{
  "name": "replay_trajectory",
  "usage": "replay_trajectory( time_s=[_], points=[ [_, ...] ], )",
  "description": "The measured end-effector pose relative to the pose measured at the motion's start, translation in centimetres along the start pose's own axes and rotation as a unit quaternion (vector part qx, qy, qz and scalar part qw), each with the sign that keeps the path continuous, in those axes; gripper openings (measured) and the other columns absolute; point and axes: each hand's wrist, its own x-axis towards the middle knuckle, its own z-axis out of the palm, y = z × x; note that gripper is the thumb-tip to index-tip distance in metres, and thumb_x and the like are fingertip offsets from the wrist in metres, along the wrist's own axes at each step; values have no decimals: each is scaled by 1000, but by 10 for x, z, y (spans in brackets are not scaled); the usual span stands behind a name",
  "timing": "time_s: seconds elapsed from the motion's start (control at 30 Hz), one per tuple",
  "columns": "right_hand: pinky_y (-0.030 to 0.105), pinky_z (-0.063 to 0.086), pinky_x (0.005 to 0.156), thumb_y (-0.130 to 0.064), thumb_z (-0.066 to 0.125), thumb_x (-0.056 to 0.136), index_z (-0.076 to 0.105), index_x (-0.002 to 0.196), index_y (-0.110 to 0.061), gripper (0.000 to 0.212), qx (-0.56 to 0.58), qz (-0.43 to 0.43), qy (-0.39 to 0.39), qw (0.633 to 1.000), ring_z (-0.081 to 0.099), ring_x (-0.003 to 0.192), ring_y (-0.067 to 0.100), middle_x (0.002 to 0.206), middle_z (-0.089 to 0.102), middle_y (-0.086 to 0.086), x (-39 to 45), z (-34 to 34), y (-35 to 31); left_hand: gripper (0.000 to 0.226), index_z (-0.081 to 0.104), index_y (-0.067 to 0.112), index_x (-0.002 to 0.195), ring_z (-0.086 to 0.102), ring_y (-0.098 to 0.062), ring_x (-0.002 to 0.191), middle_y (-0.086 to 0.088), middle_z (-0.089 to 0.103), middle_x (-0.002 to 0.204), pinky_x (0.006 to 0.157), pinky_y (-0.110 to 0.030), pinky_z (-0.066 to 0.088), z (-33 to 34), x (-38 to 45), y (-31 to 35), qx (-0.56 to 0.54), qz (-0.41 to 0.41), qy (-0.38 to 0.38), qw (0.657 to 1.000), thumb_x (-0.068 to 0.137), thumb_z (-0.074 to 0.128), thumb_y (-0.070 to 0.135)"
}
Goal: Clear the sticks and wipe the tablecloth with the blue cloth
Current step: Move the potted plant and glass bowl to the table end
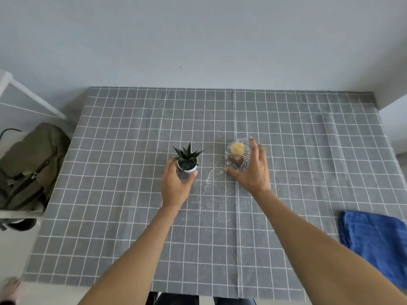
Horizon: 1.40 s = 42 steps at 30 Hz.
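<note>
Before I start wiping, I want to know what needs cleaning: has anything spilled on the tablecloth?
Yes. Fine white grains lie scattered on the grey checked tablecloth between the potted plant and the glass dish, trailing toward the near edge. Nothing else looks askew.

Left hand (175,183): cups the small potted plant (187,159).
Right hand (253,168): wraps the glass dish (237,155).
Between them: white crumbs (209,179) on the grey checked tablecloth (132,150).
Blue cloth (374,241): right counter edge.

Both bare forearms reach up from the frame's bottom; left hand (175,186) and right hand (253,170) curl mid-frame, thumbs inward.
</note>
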Motion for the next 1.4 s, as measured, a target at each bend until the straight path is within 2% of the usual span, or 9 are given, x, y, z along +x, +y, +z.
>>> replay_trajectory(
  time_s=[0.17,0.33,0.57,0.67,0.77,0.9,1.07,1.27,1.4],
  points=[
    [58,48,90,-59,80,57,10,144,-37,114,1,-2,-3,1000,39,128,44,147,26,20,2,5,5,34,51,32,99,56,-1,83,14,60,94,69,-5,38,1,-1,9,-47,-9,10,999,76,77,27],
    [55,46,92,-49,84,58,18,142,-32,109,0,-17,17,1000,40,126,40,141,36,19,6,5,7,34,51,26,99,58,-4,80,9,63,93,70,-3,39,8,-4,15,-82,-20,31,996,78,76,19],
    [47,36,98,-41,85,57,29,141,-17,104,-5,-34,48,998,41,117,37,129,44,20,7,9,6,38,56,17,111,62,-13,91,4,67,102,78,-22,47,11,-2,8,-92,-38,34,994,79,75,23],
    [44,35,96,-38,84,56,31,140,-16,101,2,-25,64,998,42,115,37,125,45,21,8,12,4,39,57,17,113,60,-9,90,9,64,102,77,-13,44,7,-1,8,-97,-49,38,993,79,75,24],
    [44,36,95,-38,83,57,32,139,-15,100,4,-28,73,997,43,114,37,125,46,21,11,14,1,40,57,15,113,59,-9,87,10,63,98,77,-20,45,-2,0,6,-87,-58,49,993,79,74,25],
    [36,31,94,-37,82,59,32,140,-15,98,21,-28,66,997,41,117,36,128,45,17,15,19,-11,40,57,14,114,56,-7,88,9,64,101,73,-14,38,-19,0,-2,-81,-66,83,991,79,75,25],
    [43,34,99,-42,80,60,32,137,-16,95,29,-88,50,994,42,117,35,128,46,18,22,39,-42,38,57,13,114,56,-8,86,10,62,98,76,-26,42,-46,-10,-21,-80,-98,120,985,81,72,28],
    [43,37,95,-44,80,61,31,139,-16,96,35,-183,-1,983,42,116,35,128,44,18,30,78,-102,43,59,12,117,59,-10,90,7,65,103,76,-25,47,-88,-16,-55,-73,-132,181,972,80,74,27],
    [45,41,94,-45,80,59,26,137,-21,97,33,-235,-31,971,45,112,33,122,46,17,33,111,-138,45,56,8,118,53,-7,91,8,59,102,74,-18,41,-115,-15,-72,-56,-148,211,965,81,73,25]
  ],
)
